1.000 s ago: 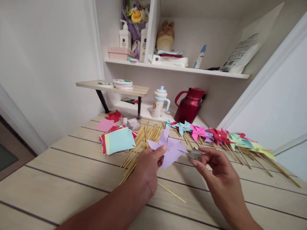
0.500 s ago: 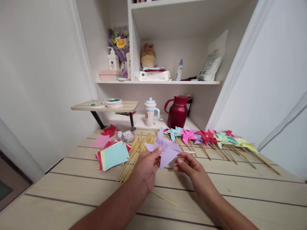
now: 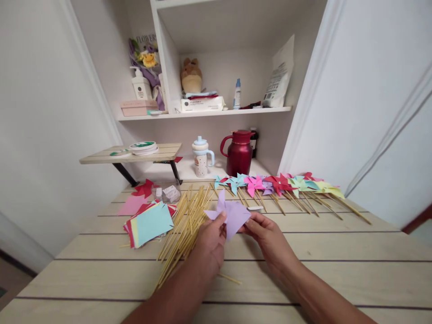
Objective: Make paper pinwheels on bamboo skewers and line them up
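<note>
A lilac paper pinwheel (image 3: pixel 231 213) is held above the wooden table (image 3: pixel 337 256). My left hand (image 3: pixel 211 240) pinches its left side, thumb on top. My right hand (image 3: pixel 266 236) is closed on its right edge, fingers pressed together at the paper. A heap of thin bamboo sticks (image 3: pixel 184 225) lies just left of and under my left hand. One loose stick (image 3: pixel 229 279) lies near my left wrist.
A row of finished pinwheels on sticks (image 3: pixel 280 186) lies at the back right. A stack of coloured paper squares (image 3: pixel 148 222) sits at the left, small clear boxes (image 3: pixel 168 193) behind it. A red jug (image 3: pixel 239 153), a cup (image 3: pixel 201 157) and a small wooden riser (image 3: pixel 135 155) stand at the back.
My right hand has come in from the right and closed on the pinwheel's right edge. The view has tilted up and pulled back.
</note>
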`<state>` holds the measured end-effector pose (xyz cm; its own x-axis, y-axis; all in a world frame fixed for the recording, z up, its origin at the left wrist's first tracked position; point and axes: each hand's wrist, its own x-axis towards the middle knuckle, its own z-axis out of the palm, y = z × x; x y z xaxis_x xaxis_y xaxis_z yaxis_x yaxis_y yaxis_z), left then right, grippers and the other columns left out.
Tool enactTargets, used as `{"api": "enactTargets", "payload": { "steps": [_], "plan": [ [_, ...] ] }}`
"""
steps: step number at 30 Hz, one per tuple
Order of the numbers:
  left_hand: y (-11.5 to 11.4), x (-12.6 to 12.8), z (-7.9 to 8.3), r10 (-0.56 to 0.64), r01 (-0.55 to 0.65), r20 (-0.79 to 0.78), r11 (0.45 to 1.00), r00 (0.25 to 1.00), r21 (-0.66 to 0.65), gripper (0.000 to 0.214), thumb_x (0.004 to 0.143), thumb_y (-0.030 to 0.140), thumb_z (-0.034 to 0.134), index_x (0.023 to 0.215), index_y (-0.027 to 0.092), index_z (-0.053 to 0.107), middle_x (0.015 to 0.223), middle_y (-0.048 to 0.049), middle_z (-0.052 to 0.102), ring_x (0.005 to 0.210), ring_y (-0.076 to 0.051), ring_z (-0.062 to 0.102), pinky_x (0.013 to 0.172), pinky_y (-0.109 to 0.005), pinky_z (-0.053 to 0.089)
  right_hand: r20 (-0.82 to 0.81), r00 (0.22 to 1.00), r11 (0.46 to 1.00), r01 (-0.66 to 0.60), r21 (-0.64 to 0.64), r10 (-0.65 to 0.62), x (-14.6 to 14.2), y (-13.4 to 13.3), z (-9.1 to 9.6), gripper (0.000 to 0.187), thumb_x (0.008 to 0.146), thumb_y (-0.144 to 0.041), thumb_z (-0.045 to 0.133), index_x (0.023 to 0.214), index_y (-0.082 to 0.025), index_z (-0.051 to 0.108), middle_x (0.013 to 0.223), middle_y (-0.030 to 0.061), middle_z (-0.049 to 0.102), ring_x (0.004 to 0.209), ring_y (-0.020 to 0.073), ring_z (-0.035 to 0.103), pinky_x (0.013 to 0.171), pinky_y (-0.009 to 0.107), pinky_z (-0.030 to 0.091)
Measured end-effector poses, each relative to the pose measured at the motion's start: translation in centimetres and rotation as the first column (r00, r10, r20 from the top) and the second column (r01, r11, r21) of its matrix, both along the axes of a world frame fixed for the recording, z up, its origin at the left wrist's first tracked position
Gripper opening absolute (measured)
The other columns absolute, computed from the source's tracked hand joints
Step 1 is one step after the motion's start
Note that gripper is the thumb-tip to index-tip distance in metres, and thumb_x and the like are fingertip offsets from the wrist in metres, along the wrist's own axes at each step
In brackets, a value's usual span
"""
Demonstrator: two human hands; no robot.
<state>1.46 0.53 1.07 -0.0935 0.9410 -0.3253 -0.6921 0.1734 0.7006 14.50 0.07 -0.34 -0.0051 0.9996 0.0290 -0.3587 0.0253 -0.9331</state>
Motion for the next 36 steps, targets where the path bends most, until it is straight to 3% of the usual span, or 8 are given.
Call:
{"api": "enactTargets", "payload": {
  "steps": [6, 13, 19, 24, 36],
  "plan": [
    [-0.4, -0.1, -0.9, 0.109, -0.108, 0.022, 0.993, 0.994, -0.041, 0.008, 0.082, 0.004, 0.068, 0.079, 0.011, 0.071, 0.078, -0.0079, 0.076, 0.064, -0.012, 0.068, 0.067, -0.021, 0.056, 0.109, 0.994, 1.0, -0.013, 0.021, 0.011, -0.2, -0.2, -0.6, 0.028, 0.071, -0.043, 0.082, 0.085, -0.019, 0.076, 0.074, 0.003, 0.073, 0.073, 0.0176, 0.065, 0.078, 0.031, 0.048],
    [-0.2, -0.6, -1.7, 0.176, -0.176, 0.016, 0.984, 0.984, -0.043, 0.008, 0.073, 0.006, 0.077, 0.075, 0.011, 0.071, 0.072, -0.0056, 0.074, 0.059, -0.011, 0.065, 0.063, -0.02, 0.052, 0.271, 0.962, 0.995, 0.006, 0.095, -0.031, -0.1, -0.3, -0.6, 0.028, 0.072, -0.044, 0.081, 0.084, -0.02, 0.077, 0.075, 0.0031, 0.072, 0.077, 0.0201, 0.063, 0.08, 0.034, 0.047],
    [-0.3, -0.5, -2.6, 0.153, -0.152, -0.007, 0.988, 0.988, 0.019, 0.015, 0.067, 0.016, 0.083, 0.077, 0.011, 0.072, 0.076, -0.007, 0.075, 0.064, -0.013, 0.066, 0.065, -0.023, 0.05, 0.369, 0.927, 0.985, 0.002, 0.175, -0.067, -0.3, -0.6, -0.7, 0.031, 0.075, -0.046, 0.077, 0.093, -0.021, 0.078, 0.076, 0.0037, 0.073, 0.074, 0.0206, 0.064, 0.077, 0.035, 0.049],
    [-0.2, -0.4, -3.2, 0.115, -0.112, -0.042, 0.992, 0.993, 0.064, 0.019, 0.065, 0.023, 0.083, 0.076, 0.011, 0.073, 0.066, -0.0044, 0.07, 0.058, -0.013, 0.061, 0.065, -0.026, 0.048, 0.394, 0.914, 0.983, 0.021, 0.184, -0.093, 0.2, -0.4, -0.8, 0.032, 0.082, -0.046, 0.071, 0.102, -0.022, 0.077, 0.078, 0.0028, 0.072, 0.067, 0.0171, 0.064, 0.07, 0.033, 0.05],
    [-0.2, -0.4, -3.3, 0.045, -0.036, -0.093, 0.994, 0.995, 0.099, 0.031, 0.057, 0.032, 0.085, 0.076, 0.011, 0.072, 0.076, -0.009, 0.073, 0.067, -0.018, 0.065, 0.068, -0.03, 0.048, 0.433, 0.901, 0.986, -0.035, 0.162, -0.039, 0.5, -0.4, -0.7, 0.026, 0.076, -0.041, 0.077, 0.094, -0.023, 0.079, 0.082, 0.0028, 0.071, 0.057, 0.0122, 0.057, 0.058, 0.028, 0.047]
  ]
}}
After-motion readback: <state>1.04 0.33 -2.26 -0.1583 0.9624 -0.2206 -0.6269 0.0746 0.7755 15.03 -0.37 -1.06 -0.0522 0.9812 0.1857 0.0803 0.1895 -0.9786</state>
